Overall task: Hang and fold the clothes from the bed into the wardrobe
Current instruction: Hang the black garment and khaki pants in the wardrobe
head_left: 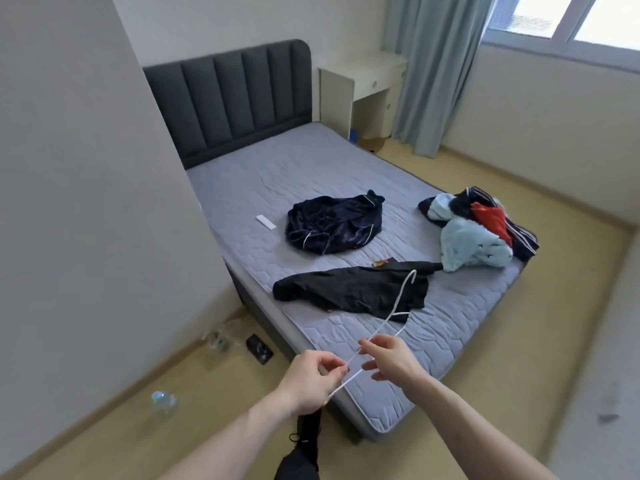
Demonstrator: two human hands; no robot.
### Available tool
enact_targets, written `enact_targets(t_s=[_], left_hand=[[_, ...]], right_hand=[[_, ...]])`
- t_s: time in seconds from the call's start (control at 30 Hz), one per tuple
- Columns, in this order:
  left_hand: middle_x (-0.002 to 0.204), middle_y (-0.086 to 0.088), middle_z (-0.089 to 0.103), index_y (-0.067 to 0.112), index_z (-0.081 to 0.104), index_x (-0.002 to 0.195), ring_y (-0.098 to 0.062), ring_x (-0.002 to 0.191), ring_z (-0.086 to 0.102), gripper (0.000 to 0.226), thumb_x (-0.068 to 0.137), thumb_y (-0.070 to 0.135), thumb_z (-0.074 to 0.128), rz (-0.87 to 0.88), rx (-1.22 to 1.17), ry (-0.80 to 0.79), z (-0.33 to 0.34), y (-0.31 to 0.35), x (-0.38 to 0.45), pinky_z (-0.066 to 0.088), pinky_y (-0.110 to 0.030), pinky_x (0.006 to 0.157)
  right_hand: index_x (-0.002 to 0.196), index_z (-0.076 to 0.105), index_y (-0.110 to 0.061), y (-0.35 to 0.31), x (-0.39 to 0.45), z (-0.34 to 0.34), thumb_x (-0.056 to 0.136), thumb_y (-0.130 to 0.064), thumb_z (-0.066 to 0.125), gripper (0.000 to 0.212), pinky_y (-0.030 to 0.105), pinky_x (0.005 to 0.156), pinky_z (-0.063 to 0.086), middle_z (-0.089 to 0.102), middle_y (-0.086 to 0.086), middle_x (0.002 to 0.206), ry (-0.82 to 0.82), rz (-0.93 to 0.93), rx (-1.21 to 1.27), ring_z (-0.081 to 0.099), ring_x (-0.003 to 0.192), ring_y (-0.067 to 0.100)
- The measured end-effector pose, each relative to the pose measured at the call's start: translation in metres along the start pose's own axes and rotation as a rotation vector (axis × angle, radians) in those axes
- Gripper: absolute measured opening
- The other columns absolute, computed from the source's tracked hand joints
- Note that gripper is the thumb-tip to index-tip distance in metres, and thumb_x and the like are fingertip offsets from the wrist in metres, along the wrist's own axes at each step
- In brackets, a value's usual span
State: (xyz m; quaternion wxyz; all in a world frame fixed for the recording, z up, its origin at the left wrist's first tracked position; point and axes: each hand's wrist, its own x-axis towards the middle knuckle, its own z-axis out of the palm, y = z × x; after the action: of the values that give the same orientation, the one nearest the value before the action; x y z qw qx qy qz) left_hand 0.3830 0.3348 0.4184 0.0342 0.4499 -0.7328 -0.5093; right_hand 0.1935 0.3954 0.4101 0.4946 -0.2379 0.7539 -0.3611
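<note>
holding a thin white wire hanger [379, 329] over the foot of the bed [460, 317], hook end pointing away toward the clothes. left hand [311, 379] pinches the near end of the wire between thumb and fingers [337, 367]; right hand [389, 358] pinches the wire a little farther up, other fingers loosely spread.

judgement, step in hand: readying the hanger for the nearest garment. to do it well, keep one hand on the hanger neck and free the other to lift the black garment [353, 292] by its collar; feed one shoulder arm in at a time so the thin wire does not snag.

task items: black garment lies flat and spread near the bed's foot edge, just below the hook in view; matte, slightly creased. dark navy satin garment with white piping [332, 225] sits bunched mid-mattress. mixed heap [481, 230] of light blue, red and striped navy pieces at the right edge. wardrobe not in view.
</note>
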Motion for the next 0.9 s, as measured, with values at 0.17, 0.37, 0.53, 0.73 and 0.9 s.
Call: enact_targets(t_s=[0.17, 0.37, 0.53, 0.73, 0.9], left_hand=[[0.086, 0.021, 0.074, 0.028, 0.078, 0.092, 0.014, 0.069, 0.058, 0.021, 0.087, 0.048, 0.073, -0.013, 0.076, -0.151, -0.024, 0.001, 0.111, 0.04, -0.004, 0.065], [0.095, 0.012, 0.075, 0.028, 0.074, 0.091, 0.0, 0.088, 0.066, 0.013, 0.09, 0.04, 0.069, -0.128, 0.239, -0.202, -0.074, -0.034, 0.262, 0.045, -0.009, 0.076], [0.108, 0.01, 0.071, 0.035, 0.066, 0.088, -0.017, 0.1, 0.068, 0.006, 0.089, 0.038, 0.061, -0.276, 0.498, -0.19, -0.109, -0.089, 0.379, 0.053, -0.025, 0.08], [0.142, 0.005, 0.038, 0.034, 0.062, 0.115, -0.02, 0.123, 0.053, 0.023, 0.093, 0.031, 0.056, -0.312, 0.732, -0.227, -0.097, -0.164, 0.499, 0.048, -0.034, 0.097], [0.167, 0.001, 0.011, 0.038, 0.06, 0.134, -0.024, 0.149, 0.021, 0.044, 0.092, 0.026, 0.055, -0.233, 0.95, -0.332, -0.061, -0.219, 0.583, 0.031, -0.038, 0.117]], right_hand=[[0.094, 0.072, -0.012, -0.021, 0.089, -0.017, 0.094, -0.027, 0.067, 0.016, 0.025, 0.058, 0.053, 0.078, -0.002, 0.091, 0.071, 0.089, 0.055, 0.074, 0.071, 0.012], [0.089, 0.066, -0.01, -0.053, 0.193, -0.038, 0.101, -0.017, 0.057, 0.017, 0.028, 0.057, 0.051, 0.078, 0.006, 0.096, 0.17, 0.194, 0.079, 0.066, 0.068, 0.015], [0.094, 0.066, -0.004, -0.057, 0.271, -0.057, 0.102, -0.01, 0.053, 0.017, 0.028, 0.057, 0.049, 0.076, 0.006, 0.09, 0.228, 0.206, 0.033, 0.063, 0.061, 0.012], [0.091, 0.067, -0.006, -0.016, 0.359, -0.067, 0.104, -0.005, 0.049, 0.022, 0.019, 0.053, 0.047, 0.075, 0.009, 0.086, 0.293, 0.206, 0.004, 0.063, 0.063, 0.013], [0.091, 0.068, -0.004, 0.04, 0.419, -0.062, 0.103, 0.0, 0.049, 0.023, 0.027, 0.067, 0.054, 0.074, 0.01, 0.082, 0.3, 0.231, -0.004, 0.065, 0.068, 0.015]])
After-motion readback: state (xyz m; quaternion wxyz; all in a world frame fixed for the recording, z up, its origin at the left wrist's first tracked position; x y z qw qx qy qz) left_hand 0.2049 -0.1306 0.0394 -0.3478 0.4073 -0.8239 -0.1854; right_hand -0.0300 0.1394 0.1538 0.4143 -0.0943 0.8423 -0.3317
